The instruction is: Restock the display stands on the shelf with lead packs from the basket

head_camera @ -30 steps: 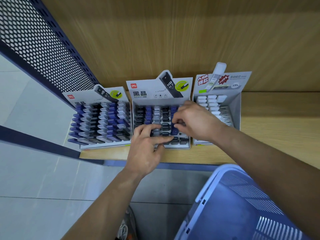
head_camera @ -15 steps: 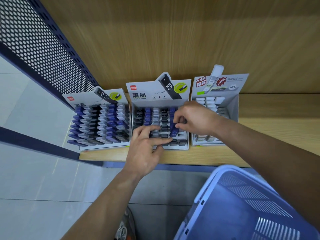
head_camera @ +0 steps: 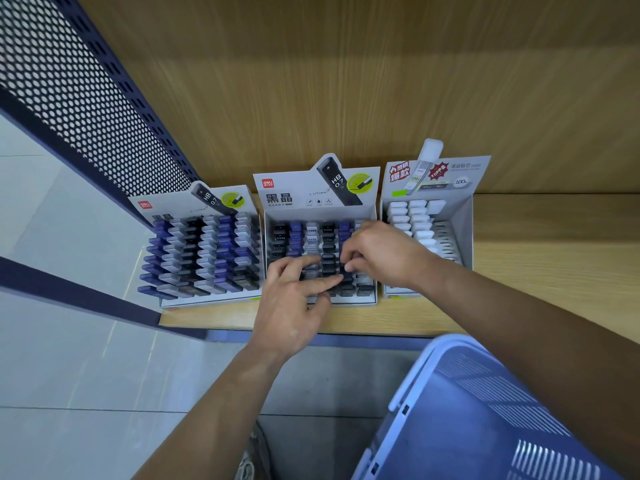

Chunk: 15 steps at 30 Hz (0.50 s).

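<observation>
As the right hand (head_camera: 377, 258) pinched a blue lead pack (head_camera: 344, 269), left hand (head_camera: 294, 296) splayed flat, a nudge might have toppled neighbouring packs (head_camera: 327, 258).

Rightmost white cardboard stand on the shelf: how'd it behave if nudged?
Likely light, so it slides easily: the white cardboard display stand is thin-walled with empty slots. Its tall header card probably flexes rather than resists.
</observation>
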### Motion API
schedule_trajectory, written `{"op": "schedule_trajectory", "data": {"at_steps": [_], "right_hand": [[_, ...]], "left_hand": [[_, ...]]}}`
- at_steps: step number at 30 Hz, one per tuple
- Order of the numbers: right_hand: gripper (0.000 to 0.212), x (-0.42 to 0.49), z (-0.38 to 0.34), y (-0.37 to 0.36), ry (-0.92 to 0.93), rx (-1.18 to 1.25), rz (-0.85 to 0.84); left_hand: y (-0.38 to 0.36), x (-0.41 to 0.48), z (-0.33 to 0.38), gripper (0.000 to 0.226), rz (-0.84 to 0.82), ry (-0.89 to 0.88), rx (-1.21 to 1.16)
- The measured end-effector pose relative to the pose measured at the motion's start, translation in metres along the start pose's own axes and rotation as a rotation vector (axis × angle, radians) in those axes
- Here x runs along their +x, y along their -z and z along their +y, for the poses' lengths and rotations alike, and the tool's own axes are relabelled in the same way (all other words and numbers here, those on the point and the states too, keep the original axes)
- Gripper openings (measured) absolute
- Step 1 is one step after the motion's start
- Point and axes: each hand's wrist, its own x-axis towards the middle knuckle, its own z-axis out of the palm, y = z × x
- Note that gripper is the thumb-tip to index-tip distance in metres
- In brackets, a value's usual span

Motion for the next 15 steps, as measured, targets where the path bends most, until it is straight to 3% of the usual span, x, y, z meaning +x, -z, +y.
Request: {"op": "schedule_trajectory", "data": {"at_steps": [3, 6, 11, 15], "right_hand": [[0.012, -0.004, 0.001, 0.004, -0.009, 0.048, 0.043], [0.013, -0.015, 0.003, 0.003, 0.009, 0.045, 0.22], [0.017, -0.034, -0.001, -0.014, 0.067, -0.186, 0.368], [0.03, -0.046, -0.009, -0.029, 0.037, -0.319, 0.318]], "left_hand": [[0.002, -0.001, 0.001, 0.043, 0.036, 0.014, -0.032], [0.004, -0.002, 0.002, 0.049, 0.04, -0.015, 0.032], [0.003, 0.0, 0.003, 0.051, 0.034, -0.06, 0.193], [0.006, 0.0, 0.007, 0.06, -0.024, -0.054, 0.287]]}}
